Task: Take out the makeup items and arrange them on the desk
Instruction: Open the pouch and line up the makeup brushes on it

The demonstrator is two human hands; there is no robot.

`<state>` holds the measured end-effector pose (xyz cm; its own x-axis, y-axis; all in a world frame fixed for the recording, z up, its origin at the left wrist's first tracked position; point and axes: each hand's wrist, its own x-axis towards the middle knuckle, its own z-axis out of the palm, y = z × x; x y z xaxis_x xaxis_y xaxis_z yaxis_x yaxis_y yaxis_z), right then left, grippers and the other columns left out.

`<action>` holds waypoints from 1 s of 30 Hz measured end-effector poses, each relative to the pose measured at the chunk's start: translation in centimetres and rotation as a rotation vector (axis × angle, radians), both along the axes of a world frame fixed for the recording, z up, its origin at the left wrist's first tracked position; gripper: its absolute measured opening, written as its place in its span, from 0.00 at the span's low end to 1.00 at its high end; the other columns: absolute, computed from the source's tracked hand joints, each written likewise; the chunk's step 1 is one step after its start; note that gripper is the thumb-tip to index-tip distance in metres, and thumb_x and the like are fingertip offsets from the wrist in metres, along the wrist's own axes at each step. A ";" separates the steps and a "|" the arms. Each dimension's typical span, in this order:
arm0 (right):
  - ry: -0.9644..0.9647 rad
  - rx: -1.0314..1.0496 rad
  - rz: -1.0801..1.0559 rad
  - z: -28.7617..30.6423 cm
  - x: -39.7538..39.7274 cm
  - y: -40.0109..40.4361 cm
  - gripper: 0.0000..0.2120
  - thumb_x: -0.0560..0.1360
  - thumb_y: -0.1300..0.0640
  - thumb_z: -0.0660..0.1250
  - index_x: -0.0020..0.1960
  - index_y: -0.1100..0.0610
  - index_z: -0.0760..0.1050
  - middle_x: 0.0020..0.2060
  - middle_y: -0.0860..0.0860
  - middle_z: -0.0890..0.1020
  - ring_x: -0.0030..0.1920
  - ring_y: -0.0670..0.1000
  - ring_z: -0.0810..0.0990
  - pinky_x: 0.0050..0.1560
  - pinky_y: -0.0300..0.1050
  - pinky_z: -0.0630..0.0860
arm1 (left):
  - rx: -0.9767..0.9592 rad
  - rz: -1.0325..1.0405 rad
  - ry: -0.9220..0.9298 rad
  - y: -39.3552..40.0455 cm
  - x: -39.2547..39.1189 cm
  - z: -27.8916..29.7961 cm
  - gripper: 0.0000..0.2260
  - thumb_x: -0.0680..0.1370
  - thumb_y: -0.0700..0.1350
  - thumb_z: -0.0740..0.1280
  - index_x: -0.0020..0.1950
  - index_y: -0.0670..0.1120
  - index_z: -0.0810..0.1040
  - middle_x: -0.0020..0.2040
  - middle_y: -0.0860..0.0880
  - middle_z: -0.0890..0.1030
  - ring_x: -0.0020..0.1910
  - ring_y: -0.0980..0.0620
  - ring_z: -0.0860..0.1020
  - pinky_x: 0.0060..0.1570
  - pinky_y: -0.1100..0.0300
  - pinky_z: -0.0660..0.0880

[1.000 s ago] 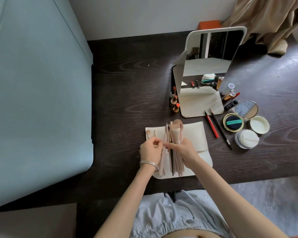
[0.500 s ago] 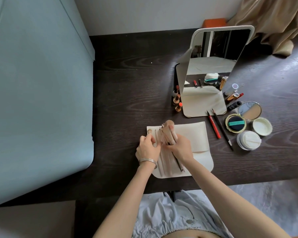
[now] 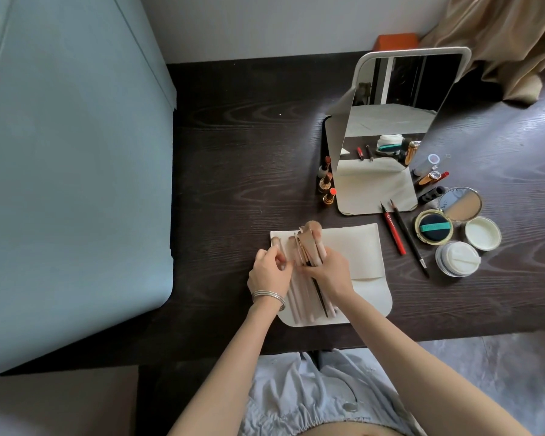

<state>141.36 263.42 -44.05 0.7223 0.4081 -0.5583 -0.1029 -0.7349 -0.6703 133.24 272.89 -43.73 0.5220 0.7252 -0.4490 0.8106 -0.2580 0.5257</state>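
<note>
Since 1 s ago, brushes (image 3: 309, 247) go from an upright bunch to a fan, tips tilted left; both hands barely shift. Right hand (image 3: 326, 272) grips the brush bundle mid-handle. Left hand (image 3: 269, 272) pinches a single brush at the left side of the fan. All of it sits over the cream pouch (image 3: 356, 256) on the dark desk (image 3: 233, 158). Mirror (image 3: 397, 121) stands behind, lipsticks (image 3: 326, 184) left of it, compacts (image 3: 433, 226) and two pencils (image 3: 401, 234) to the right.
</note>
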 end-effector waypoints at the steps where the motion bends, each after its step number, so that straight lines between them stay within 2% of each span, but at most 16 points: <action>1: -0.002 0.003 -0.002 0.0 0.0 0.0 0.10 0.67 0.57 0.75 0.42 0.58 0.74 0.36 0.52 0.80 0.39 0.53 0.79 0.41 0.48 0.75 | 0.000 -0.004 -0.008 0.0 -0.1 0.0 0.04 0.75 0.47 0.67 0.43 0.49 0.74 0.44 0.52 0.72 0.37 0.54 0.73 0.29 0.65 0.63; 5: 0.000 0.019 -0.012 0.1 0.0 0.2 0.11 0.68 0.57 0.75 0.44 0.57 0.74 0.38 0.52 0.79 0.39 0.51 0.78 0.40 0.43 0.73 | -0.001 -0.014 -0.040 0.1 -0.2 -0.1 0.02 0.75 0.45 0.67 0.44 0.48 0.76 0.45 0.52 0.73 0.38 0.53 0.74 0.30 0.64 0.63; 10: 0.031 0.021 -0.027 0.1 0.2 -0.1 0.11 0.67 0.56 0.74 0.45 0.60 0.76 0.39 0.54 0.81 0.42 0.54 0.80 0.45 0.51 0.77 | -0.016 -0.017 -0.060 0.1 -0.3 -0.2 0.01 0.75 0.45 0.68 0.44 0.48 0.77 0.45 0.52 0.73 0.40 0.51 0.76 0.36 0.60 0.71; 13: 0.051 0.028 -0.056 0.3 0.3 -0.5 0.09 0.68 0.57 0.73 0.42 0.58 0.73 0.36 0.52 0.78 0.39 0.52 0.78 0.41 0.46 0.75 | -0.017 0.014 -0.102 0.1 -0.4 0.0 0.01 0.74 0.45 0.68 0.43 0.48 0.77 0.45 0.53 0.72 0.38 0.53 0.75 0.36 0.60 0.73; 16: 0.094 0.074 -0.117 0.7 0.3 -1.0 0.09 0.68 0.58 0.74 0.42 0.59 0.74 0.35 0.52 0.78 0.37 0.51 0.76 0.38 0.43 0.73 | 0.025 0.036 -0.153 0.2 -0.4 0.2 0.03 0.74 0.46 0.69 0.43 0.47 0.78 0.44 0.54 0.73 0.37 0.55 0.74 0.33 0.63 0.72; 21: 0.194 0.181 -0.178 1.5 0.8 -1.9 0.09 0.66 0.59 0.76 0.39 0.61 0.77 0.33 0.55 0.79 0.37 0.53 0.78 0.43 0.51 0.77 | -0.006 0.007 -0.250 0.3 0.1 0.9 0.05 0.74 0.47 0.70 0.45 0.46 0.81 0.41 0.52 0.76 0.38 0.56 0.74 0.34 0.66 0.71; 23: 0.226 0.213 -0.189 1.8 0.8 -2.0 0.08 0.66 0.60 0.76 0.39 0.61 0.77 0.33 0.55 0.79 0.37 0.52 0.79 0.42 0.49 0.77 | -0.026 0.013 -0.256 0.1 0.3 1.1 0.06 0.73 0.47 0.71 0.46 0.46 0.82 0.40 0.54 0.76 0.38 0.58 0.74 0.34 0.70 0.69; 25: 0.254 0.241 -0.193 2.2 0.7 -2.1 0.07 0.67 0.61 0.75 0.40 0.61 0.77 0.33 0.54 0.79 0.36 0.51 0.79 0.41 0.46 0.76 | -0.095 0.027 -0.264 -0.2 0.5 1.3 0.07 0.74 0.47 0.70 0.48 0.45 0.82 0.41 0.54 0.77 0.40 0.59 0.74 0.36 0.72 0.69; 28: 0.309 0.289 -0.171 2.8 0.5 -2.1 0.06 0.68 0.63 0.74 0.42 0.60 0.79 0.35 0.53 0.81 0.37 0.48 0.80 0.39 0.38 0.76 | -0.346 0.066 -0.281 -0.4 1.0 1.5 0.09 0.75 0.48 0.69 0.51 0.45 0.82 0.42 0.51 0.80 0.44 0.55 0.79 0.42 0.64 0.78; 30: 0.320 0.307 -0.158 3.0 0.3 -2.1 0.06 0.68 0.63 0.74 0.43 0.59 0.79 0.36 0.53 0.82 0.38 0.48 0.81 0.39 0.37 0.76 | -0.455 0.112 -0.291 -0.8 1.2 1.7 0.09 0.75 0.47 0.69 0.50 0.43 0.82 0.40 0.50 0.81 0.41 0.54 0.80 0.37 0.66 0.79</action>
